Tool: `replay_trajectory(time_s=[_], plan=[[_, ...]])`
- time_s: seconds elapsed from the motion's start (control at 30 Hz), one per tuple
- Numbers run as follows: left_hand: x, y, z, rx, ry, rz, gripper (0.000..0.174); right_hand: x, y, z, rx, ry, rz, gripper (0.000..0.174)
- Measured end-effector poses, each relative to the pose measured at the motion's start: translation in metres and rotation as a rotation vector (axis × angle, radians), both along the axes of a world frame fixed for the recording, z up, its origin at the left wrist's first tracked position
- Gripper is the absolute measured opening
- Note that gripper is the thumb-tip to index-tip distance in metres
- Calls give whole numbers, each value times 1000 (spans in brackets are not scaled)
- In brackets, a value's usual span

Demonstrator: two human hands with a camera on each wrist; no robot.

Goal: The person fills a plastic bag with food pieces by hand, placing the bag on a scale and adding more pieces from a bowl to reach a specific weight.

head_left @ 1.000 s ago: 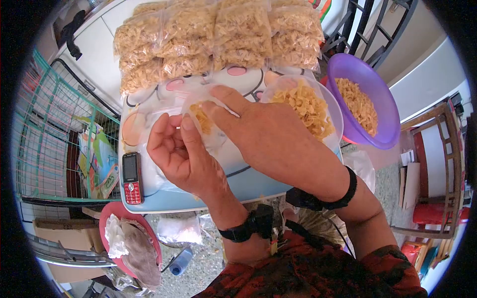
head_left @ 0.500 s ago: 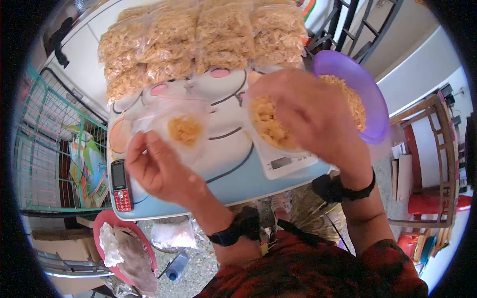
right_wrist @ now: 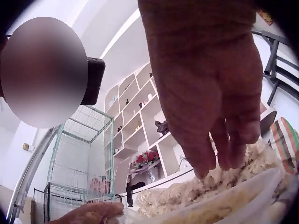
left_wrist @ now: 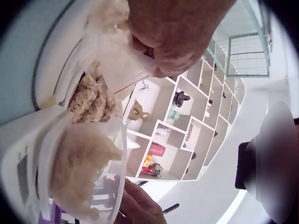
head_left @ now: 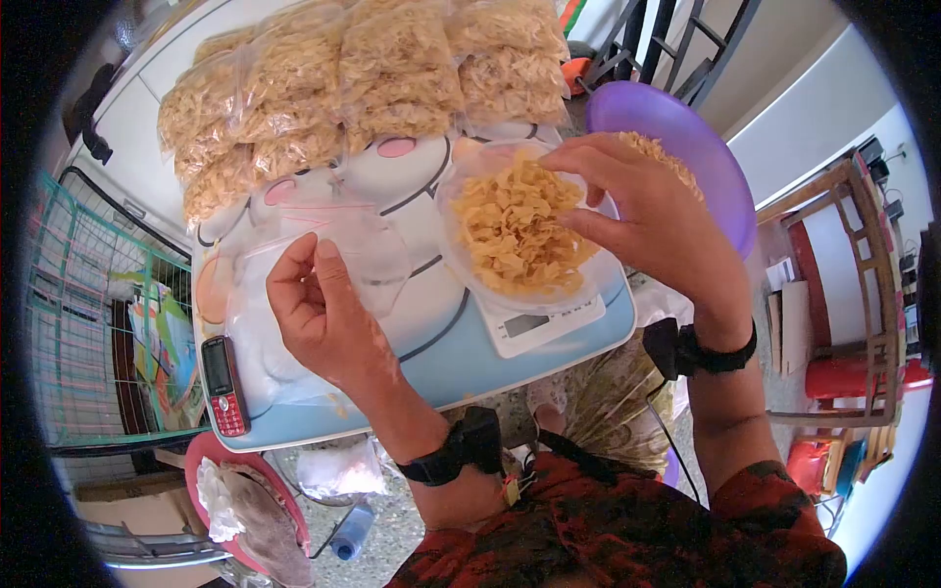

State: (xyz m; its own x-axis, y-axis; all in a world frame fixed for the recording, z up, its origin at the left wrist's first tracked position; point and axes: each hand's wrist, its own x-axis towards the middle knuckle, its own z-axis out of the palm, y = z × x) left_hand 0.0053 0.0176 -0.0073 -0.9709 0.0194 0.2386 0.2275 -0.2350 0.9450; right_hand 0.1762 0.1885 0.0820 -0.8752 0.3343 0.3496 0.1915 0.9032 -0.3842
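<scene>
Scale [head_left: 561, 327]: print unreadable, below right hand [head_left: 652, 211]
Right hand: fingers apart over bowl [head_left: 449, 221] of yellow flakes [head_left: 520, 230]
Left hand [head_left: 328, 314]: pinches clear bag [head_left: 380, 257]

red-and-black patterned shirt [head_left: 627, 524], short sleeves [head_left: 750, 498], black left wristband [head_left: 428, 468], black right wristband [head_left: 723, 359], boxy housings [head_left: 480, 439], thin black cable [head_left: 668, 431]
</scene>
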Motion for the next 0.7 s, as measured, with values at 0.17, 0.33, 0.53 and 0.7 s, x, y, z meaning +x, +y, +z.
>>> replay_trajectory(time_s=[0.17,0.33,0.53,0.7], plan=[[-3,1,-4,31,-18,-13,16,-6,7,-5,124,-125,69,40],[-3,2,-6,71,-37,-36,16,-15,9,-17,206,-114,97,38],[-5,0,-7,90,-57,-47,16,-21,7,-18,187,-224,64,30],[-6,-1,-7,121,-56,-61,16,-23,4,-25,193,-112,61,24]])
